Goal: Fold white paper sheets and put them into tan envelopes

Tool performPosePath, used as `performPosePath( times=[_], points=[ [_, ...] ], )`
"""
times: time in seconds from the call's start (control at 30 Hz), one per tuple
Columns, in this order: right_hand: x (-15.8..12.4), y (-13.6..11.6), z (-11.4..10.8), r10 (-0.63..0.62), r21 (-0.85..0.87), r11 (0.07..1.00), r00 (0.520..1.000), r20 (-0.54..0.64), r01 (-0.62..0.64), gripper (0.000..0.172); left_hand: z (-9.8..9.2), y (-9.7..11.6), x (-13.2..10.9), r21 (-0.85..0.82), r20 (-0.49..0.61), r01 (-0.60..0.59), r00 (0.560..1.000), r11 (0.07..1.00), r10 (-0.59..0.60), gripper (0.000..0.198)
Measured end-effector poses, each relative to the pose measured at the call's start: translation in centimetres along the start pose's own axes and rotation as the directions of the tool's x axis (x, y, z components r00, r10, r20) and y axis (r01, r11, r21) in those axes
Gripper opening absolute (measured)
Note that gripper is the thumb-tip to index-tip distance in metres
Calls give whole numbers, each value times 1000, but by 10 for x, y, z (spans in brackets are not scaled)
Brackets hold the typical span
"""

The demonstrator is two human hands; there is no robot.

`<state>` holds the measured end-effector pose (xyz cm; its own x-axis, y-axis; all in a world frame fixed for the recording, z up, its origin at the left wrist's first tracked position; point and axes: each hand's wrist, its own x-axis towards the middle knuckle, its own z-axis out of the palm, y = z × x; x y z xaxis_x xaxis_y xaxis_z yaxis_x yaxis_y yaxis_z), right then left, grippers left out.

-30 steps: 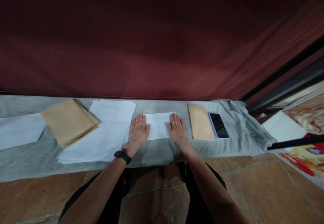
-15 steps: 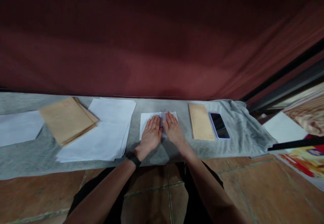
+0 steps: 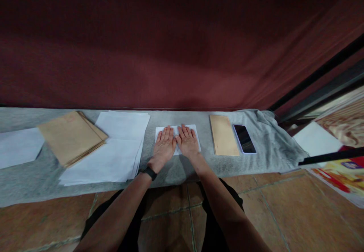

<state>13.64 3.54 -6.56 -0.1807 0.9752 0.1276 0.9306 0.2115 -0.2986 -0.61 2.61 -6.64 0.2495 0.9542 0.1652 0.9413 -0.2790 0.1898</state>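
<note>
A small folded white paper [image 3: 196, 138] lies on the grey cloth [image 3: 170, 172] in front of me. My left hand [image 3: 164, 147] and my right hand [image 3: 187, 142] both lie flat on it, side by side, fingers stretched out and thumbs touching. Neither hand holds anything. A black band sits on my left wrist.
A stack of white sheets [image 3: 113, 149] and a pile of brown envelopes [image 3: 69, 136] lie to the left, with another white sheet [image 3: 17, 147] at the far left. One brown envelope [image 3: 223, 140] and a phone [image 3: 244, 139] lie to the right. Tiled floor is below.
My hands have slid together from the paper's two ends to its middle, and the paper now looks narrower.
</note>
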Motion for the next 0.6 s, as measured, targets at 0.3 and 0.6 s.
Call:
performPosePath(
  times=[0.3,0.6],
  points=[
    [-11,22,-3,56,-61,996,997,-59,-59,59,-3,-16,-5,-5,-30,62,998,998,-62,64],
    [-24,43,-11,89,-111,989,991,-95,-99,61,-6,-28,-13,2,-45,78,996,997,-78,66]
  ],
)
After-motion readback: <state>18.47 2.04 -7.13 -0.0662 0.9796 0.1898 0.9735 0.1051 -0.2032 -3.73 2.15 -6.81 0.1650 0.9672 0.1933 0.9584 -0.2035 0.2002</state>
